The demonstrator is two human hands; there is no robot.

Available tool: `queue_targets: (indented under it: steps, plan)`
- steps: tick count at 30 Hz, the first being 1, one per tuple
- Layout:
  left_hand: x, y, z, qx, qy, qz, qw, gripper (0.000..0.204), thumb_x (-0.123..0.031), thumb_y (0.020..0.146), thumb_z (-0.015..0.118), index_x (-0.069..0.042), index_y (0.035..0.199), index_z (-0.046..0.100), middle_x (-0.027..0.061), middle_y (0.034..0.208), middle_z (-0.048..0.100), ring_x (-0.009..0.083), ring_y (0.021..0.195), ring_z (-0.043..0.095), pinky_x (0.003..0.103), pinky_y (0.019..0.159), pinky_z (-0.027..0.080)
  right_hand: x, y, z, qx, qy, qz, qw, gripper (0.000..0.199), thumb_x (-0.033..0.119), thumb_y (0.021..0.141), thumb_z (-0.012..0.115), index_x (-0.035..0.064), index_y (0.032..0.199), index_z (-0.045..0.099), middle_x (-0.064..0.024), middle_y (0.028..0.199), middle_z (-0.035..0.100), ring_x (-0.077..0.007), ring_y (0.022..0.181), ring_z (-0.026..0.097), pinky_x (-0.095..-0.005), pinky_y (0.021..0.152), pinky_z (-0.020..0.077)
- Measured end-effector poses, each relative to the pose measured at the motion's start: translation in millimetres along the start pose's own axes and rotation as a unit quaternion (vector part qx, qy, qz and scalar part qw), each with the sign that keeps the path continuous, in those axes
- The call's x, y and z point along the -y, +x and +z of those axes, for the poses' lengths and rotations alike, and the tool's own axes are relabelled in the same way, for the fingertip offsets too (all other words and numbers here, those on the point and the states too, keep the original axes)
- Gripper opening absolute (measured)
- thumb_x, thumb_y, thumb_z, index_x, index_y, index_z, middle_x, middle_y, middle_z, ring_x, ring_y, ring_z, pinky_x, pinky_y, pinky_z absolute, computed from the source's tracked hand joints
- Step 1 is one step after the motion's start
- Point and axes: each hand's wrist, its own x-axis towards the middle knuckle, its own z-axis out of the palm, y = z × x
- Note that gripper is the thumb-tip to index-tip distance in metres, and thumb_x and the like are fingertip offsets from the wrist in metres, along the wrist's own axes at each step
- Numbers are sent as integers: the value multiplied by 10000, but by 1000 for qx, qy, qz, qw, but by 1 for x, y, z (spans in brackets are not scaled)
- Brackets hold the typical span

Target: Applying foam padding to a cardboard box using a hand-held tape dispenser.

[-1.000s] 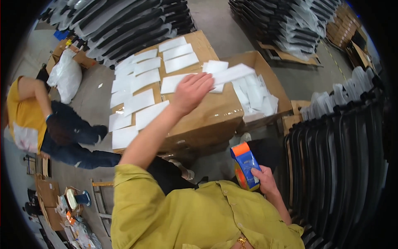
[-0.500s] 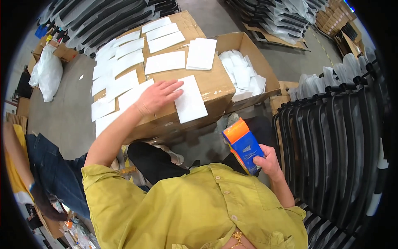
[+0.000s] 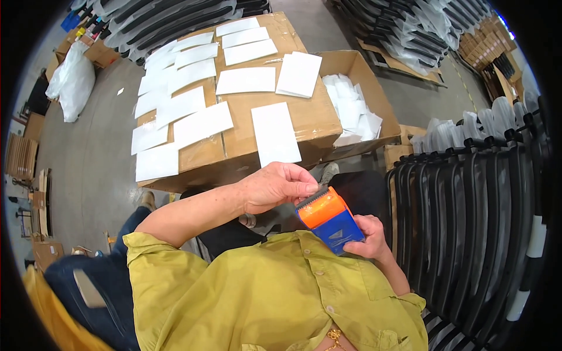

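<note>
A blue and orange tape dispenser sits in my right hand, its fingers and thumb wrapped round the blue body. The dark toothed edge of the dispenser points up and left. At that edge, my left hand has its thumb and fingers pinched together; whatever lies between them is too small to make out. Just beyond my left hand, a white rectangular sheet lies by the near edge of a large cardboard box. Several more white sheets are spread over the box top, some overlapping.
An open carton holding a pile of white pieces adjoins the box's right side. Stacks of black frames with clear plastic wrap stand close on my right and at the back. Another person's jeans show at lower left; a white plastic bag lies farther off.
My left hand has left the white sheet on the box and come back to the dispenser's toothed edge. The dispenser has shifted slightly left and tilted. The other person has changed posture.
</note>
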Motion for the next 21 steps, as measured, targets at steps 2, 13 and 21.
queue_targets:
  steps: [2,13,21]
  plan:
    - [3,2,-5,-37,47,50,997,155,-183,820,606,-30,846,605,6,771,573,81,695,497,222,625,409,-2,3,7,-14,-31,-12,999,354,204,619,729,-38,829,578,-47,602,560,-110,464,508,-231,453,385]
    - [-25,8,-40,-164,357,108,913,156,-147,802,618,9,800,630,11,656,586,64,602,513,216,558,430,25,27,65,-101,227,213,945,294,167,788,626,-40,978,540,-47,863,605,-70,759,534,-223,686,443]
    - [-77,7,-62,-307,581,189,730,185,-188,825,584,-15,825,649,22,625,587,84,583,532,211,550,451,43,21,79,-112,245,266,926,309,209,807,617,-44,968,544,-52,873,603,-67,768,531,-225,698,444]
